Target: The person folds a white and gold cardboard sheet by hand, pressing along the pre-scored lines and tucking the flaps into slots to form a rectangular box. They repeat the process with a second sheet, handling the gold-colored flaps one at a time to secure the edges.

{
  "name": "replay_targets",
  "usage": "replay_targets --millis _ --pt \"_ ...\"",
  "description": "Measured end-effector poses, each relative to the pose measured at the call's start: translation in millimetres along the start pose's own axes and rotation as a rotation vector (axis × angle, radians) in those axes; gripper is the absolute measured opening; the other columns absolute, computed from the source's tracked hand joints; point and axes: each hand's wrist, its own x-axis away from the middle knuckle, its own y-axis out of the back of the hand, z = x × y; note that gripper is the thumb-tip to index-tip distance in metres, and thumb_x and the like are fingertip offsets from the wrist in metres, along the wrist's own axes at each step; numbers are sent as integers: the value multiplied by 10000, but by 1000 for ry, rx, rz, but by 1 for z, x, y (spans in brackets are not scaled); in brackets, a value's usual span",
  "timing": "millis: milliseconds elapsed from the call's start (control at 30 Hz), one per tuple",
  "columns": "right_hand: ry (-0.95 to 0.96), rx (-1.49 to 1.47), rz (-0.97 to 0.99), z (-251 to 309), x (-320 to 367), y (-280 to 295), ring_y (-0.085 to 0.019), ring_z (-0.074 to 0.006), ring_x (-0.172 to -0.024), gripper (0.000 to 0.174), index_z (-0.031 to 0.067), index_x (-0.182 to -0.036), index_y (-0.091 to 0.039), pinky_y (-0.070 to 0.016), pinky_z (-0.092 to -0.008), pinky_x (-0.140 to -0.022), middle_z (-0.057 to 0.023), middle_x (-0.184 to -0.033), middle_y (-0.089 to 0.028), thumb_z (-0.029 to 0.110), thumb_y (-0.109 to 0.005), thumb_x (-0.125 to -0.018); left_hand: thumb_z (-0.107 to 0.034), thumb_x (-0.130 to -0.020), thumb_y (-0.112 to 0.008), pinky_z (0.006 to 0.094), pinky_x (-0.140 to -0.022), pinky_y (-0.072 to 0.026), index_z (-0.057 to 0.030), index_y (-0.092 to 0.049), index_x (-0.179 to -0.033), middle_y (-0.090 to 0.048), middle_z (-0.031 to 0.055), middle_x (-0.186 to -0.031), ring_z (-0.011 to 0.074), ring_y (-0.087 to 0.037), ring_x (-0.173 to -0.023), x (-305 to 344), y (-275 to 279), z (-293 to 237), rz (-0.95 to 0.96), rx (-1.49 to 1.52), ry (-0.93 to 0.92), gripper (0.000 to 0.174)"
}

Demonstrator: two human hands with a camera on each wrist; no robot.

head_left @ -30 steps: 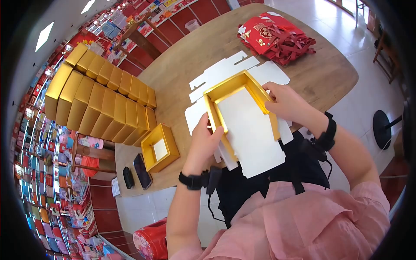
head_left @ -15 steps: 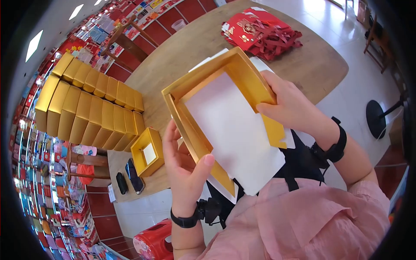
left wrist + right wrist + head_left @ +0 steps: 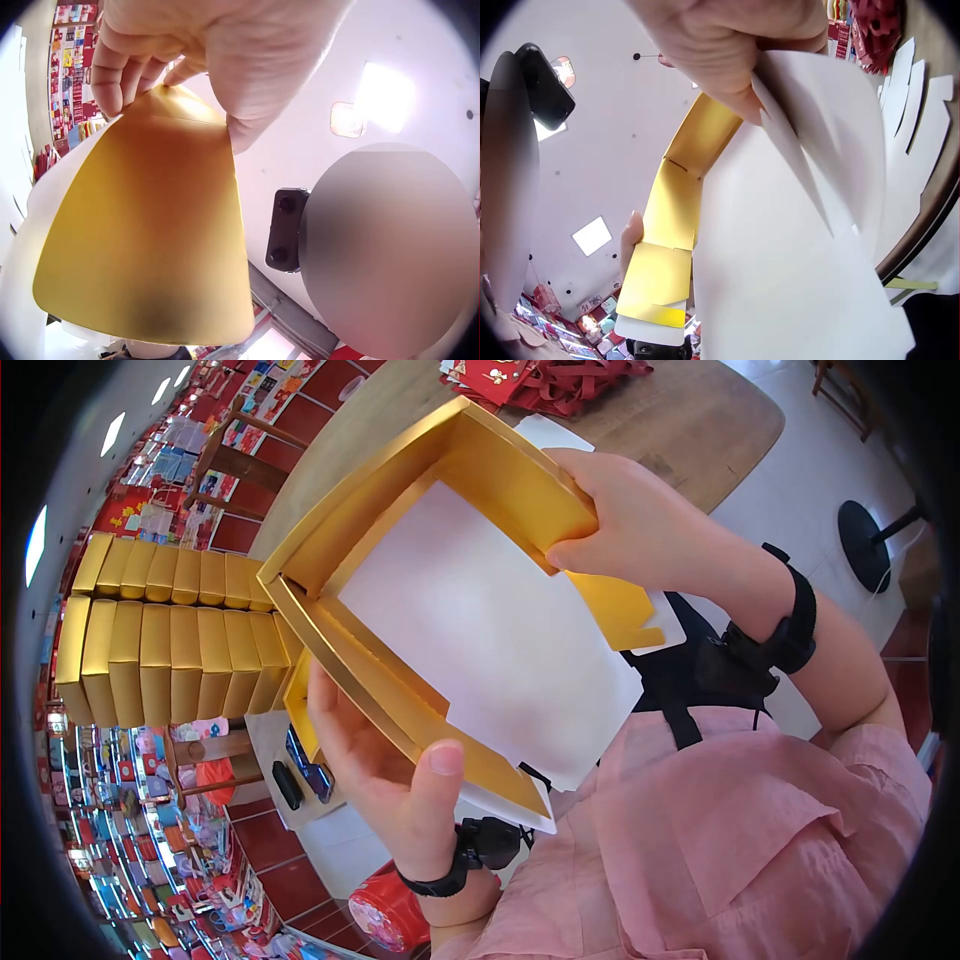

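Observation:
A partly folded gold box (image 3: pixel 350 530) with a white base panel (image 3: pixel 480 630) is held up in front of the body, its near end without a wall. My left hand (image 3: pixel 385 780) grips its left wall, thumb on the near part and fingers behind. The right hand (image 3: pixel 640 520) pinches the right wall between thumb and fingers. In the left wrist view the left hand (image 3: pixel 202 52) holds the gold wall (image 3: pixel 150 240) by its edge. In the right wrist view the right hand (image 3: pixel 735 45) grips beside the white panel (image 3: pixel 772 247).
Rows of gold boxes (image 3: pixel 170 650) stand at the left, with another gold box (image 3: pixel 300 705) partly hidden behind the left hand. A phone (image 3: pixel 310 765) and a black case (image 3: pixel 287 785) lie near the table edge. Red bags (image 3: pixel 540 380) lie on the table (image 3: pixel 700 420) at the back.
Both hands have raised the partly folded box off the table area, closer to the head camera and tilted. The head view has shifted, with the red bags now at the top edge.

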Motion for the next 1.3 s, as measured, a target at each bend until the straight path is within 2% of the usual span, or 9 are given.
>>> replay_targets --millis 267,333,433,667,733,967,1033,1133,1300 --pt "59 -27 -46 -15 -1 -10 -643 -151 -754 314 0 -1086 -556 -501 -306 -728 -70 -801 -670 67 -610 -784 -317 -730 -840 398 -1040 -432 -38 -169 -1544 -403 172 -1444 285 -499 -1276 -2 -11 3 -3 -14 -45 1091" --pt "6 -74 -2 -16 0 -9 -651 -233 -851 354 -4 -1096 -592 -504 -344 -766 -136 -899 -676 108 -698 -778 -331 -737 -833 396 -1045 -424 -37 -166 -1545 -412 175 -1435 288 -498 -1277 -3 -10 4 -11 -35 -41 1088" --pt "-25 -188 102 -13 1 -6 -616 -124 -845 339 -14 -1155 -563 -495 -297 -759 -71 -944 -655 168 -644 -881 -359 -757 -813 387 -1050 -414 -30 -169 -1542 -424 179 -1427 283 -496 -1278 -7 -9 6 -51 -49 -43 1067" --pt "-79 -310 259 -8 6 -5 -589 -149 -926 473 -12 -1252 -533 -477 -291 -830 -91 -1015 -637 266 -662 -893 -338 -799 -782 374 -1044 -413 -22 -175 -1535 -430 183 -1427 271 -493 -1276 -9 0 16 -85 5 -43 1005" --pt "-49 -8 213 -1 14 -5 -606 -202 -965 540 18 -1314 -493 -472 -311 -853 -124 -1046 -647 232 -683 -857 -319 -805 -781 373 -1043 -414 -24 -174 -1535 -431 182 -1426 267 -492 -1274 -10 1 16 -98 -3 -48 994" --pt "-78 -48 54 -6 13 -23 -636 -298 -914 532 20 -1301 -462 -489 -372 -834 -188 -1000 -655 66 -620 -796 -244 -798 -790 367 -1052 -412 -41 -150 -1538 -425 153 -1401 253 -480 -1284 -5 -3 16 -97 -25 -81 999" --pt "-21 32 59 -8 13 -23 -663 -305 -811 498 -26 -1308 -436 -517 -379 -701 -228 -975 -647 2 -540 -822 -243 -796 -794 367 -1055 -409 -42 -147 -1539 -421 150 -1398 252 -477 -1287 -5 -4 17 -87 -16 -80 1005" --pt "-54 33 77 -4 13 -22 -651 -282 -763 510 -26 -1319 -430 -510 -362 -664 -204 -957 -644 1 -533 -820 -258 -788 -802 369 -1053 -410 -43 -143 -1540 -429 159 -1398 254 -476 -1289 -6 -1 18 -86 0 -86 1023" --pt "-66 -54 88 9 16 -15 -596 -241 -952 591 26 -1365 -432 -475 -341 -858 -139 -1030 -616 74 -611 -804 -274 -936 -587 314 -984 -428 -14 -256 -1510 -472 130 -1366 213 -515 -1194 -11 8 15 -155 -25 -1 712"
